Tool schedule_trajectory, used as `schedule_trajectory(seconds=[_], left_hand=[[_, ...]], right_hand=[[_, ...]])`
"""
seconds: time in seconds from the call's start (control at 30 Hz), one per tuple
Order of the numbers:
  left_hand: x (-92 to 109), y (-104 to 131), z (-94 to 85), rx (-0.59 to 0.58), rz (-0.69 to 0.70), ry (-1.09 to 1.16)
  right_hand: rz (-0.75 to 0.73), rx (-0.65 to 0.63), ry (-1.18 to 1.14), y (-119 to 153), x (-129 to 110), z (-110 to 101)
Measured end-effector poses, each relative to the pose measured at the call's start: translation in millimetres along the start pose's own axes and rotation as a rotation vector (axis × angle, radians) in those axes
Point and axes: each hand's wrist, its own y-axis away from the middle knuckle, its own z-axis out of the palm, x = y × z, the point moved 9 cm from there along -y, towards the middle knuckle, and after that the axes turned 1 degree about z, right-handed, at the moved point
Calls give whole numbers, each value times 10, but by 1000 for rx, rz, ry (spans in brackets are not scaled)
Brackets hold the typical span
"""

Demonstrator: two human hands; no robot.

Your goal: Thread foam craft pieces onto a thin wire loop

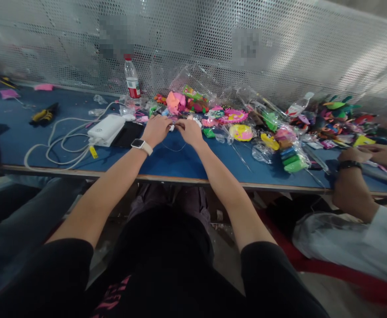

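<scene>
Small white piece, in the head view, pinched in the left hand over the bench; right hand curled close beside, grip impossible to tell. Steady both wrists now, pinch lightly, leave the thin strand below slack.

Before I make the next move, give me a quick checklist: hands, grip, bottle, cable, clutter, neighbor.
1. Both hands in view: ok. Left hand and right hand are close together over the table.
2. Grip on the small white piece: cannot tell. It shows at the fingertips, too small to judge.
3. Bottle upright: ok, at the back by the perforated panel.
4. Cable loops away from the left forearm: ok, off to its left.
5. Space beyond the hands uncluttered: not ok, colorful heap there.
6. Co-worker's hands apart: ok, far right.
</scene>
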Motion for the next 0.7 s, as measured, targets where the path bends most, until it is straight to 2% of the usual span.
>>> schedule_trajectory(seconds=[0.23,0.33,0.53,0.7], left_hand=[[124,18,-43,91,11,111],[149,22,-23,78,6,138],[144,25,-80,49,-110,174],[128,48,-184,80,-114,75]], right_hand=[[61,47,-11,5,46,21],[98,52,32,29,52,9],[22,62,146,38,-99,-35],[-15,66,181,24,-156,-36]])
